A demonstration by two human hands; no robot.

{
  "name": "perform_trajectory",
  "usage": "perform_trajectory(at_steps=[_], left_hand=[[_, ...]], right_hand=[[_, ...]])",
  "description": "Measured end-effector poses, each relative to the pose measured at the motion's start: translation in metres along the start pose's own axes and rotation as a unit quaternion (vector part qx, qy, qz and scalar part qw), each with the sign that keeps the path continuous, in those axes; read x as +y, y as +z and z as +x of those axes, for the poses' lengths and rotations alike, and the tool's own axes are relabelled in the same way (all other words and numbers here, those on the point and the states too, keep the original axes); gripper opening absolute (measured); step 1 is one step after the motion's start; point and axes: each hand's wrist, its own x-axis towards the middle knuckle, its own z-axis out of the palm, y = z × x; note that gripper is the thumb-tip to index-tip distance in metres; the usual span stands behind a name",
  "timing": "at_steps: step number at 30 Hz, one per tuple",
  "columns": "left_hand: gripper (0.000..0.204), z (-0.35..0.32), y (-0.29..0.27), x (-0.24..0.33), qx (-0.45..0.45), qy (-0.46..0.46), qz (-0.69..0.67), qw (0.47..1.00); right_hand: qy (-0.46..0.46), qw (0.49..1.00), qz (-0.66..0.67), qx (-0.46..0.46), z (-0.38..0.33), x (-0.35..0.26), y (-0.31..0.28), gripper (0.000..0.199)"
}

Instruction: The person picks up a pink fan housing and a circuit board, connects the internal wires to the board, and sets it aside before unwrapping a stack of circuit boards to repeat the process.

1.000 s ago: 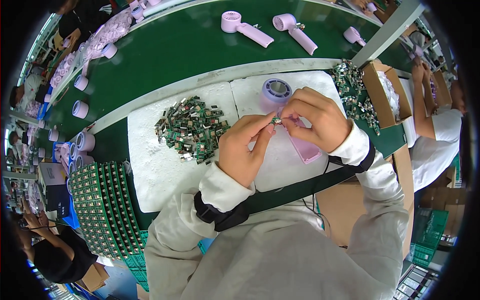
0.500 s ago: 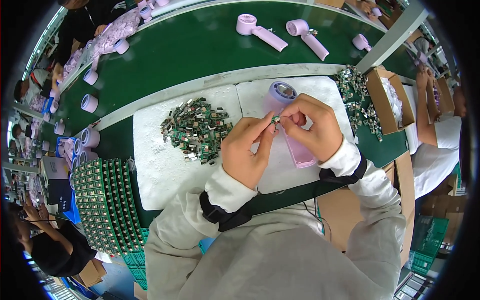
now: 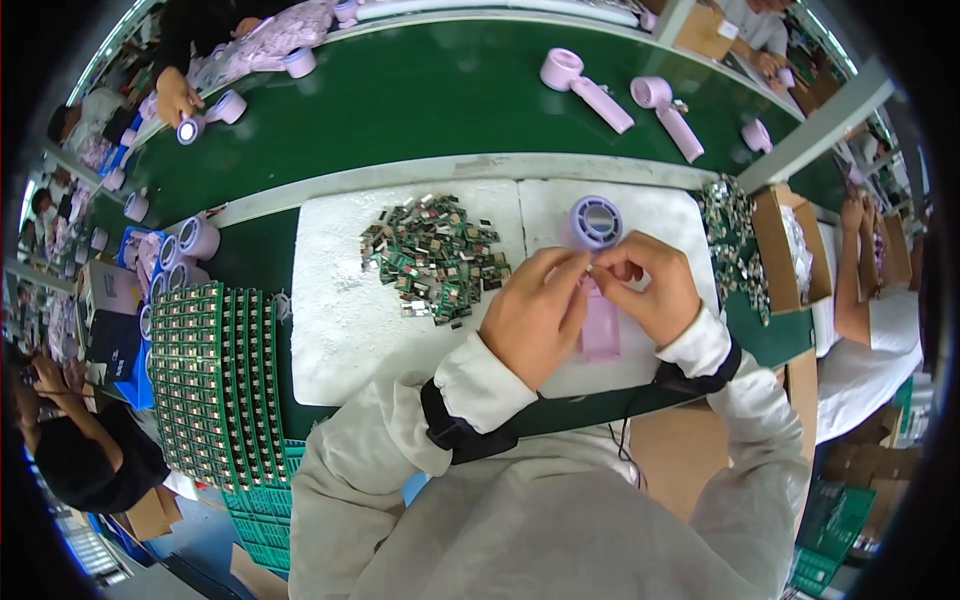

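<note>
Pink fan shell (image 3: 601, 330) lies on the counter (image 3: 340, 310) under both hands, left hand (image 3: 535, 315) and right hand (image 3: 650, 290) fingers pinched together on a tiny part, fitting seemingly unfinished, many green boards (image 3: 432, 258) left.

Matt pink plastic fan (image 3: 598, 300); rough white foam mat (image 3: 340, 300)

Bright, even light falls from overhead on the white foam pad (image 3: 340, 300) on the counter, which looks nearly washed out; shadows beneath the hands beside it are faint; straight edges beyond the pad bow strongly; a black vignette rings the frame; far corners blur.
</note>
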Motion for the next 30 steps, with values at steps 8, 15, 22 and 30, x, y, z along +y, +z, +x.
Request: perform_trajectory(at_steps=[8,15,22,30], left_hand=[[0.032,0.006,-0.019,-0.024,0.012,0.038,0.301,0.953],[0.023,0.01,-0.021,-0.038,-0.055,0.006,0.395,0.917],[0.017,0.009,-0.024,-0.035,0.007,0.05,0.302,0.952],[0.025,0.013,-0.019,-0.024,-0.042,0.064,0.155,0.985]], right_hand=[[-0.051,0.986,-0.048,-0.151,0.053,0.002,-0.039,0.064],[0.067,0.933,0.053,-0.349,0.162,0.05,-0.053,0.071],[0.102,0.992,-0.061,-0.048,0.177,0.073,0.021,0.052],[0.005,0.983,0.075,-0.165,0.145,0.04,0.014,0.034]])
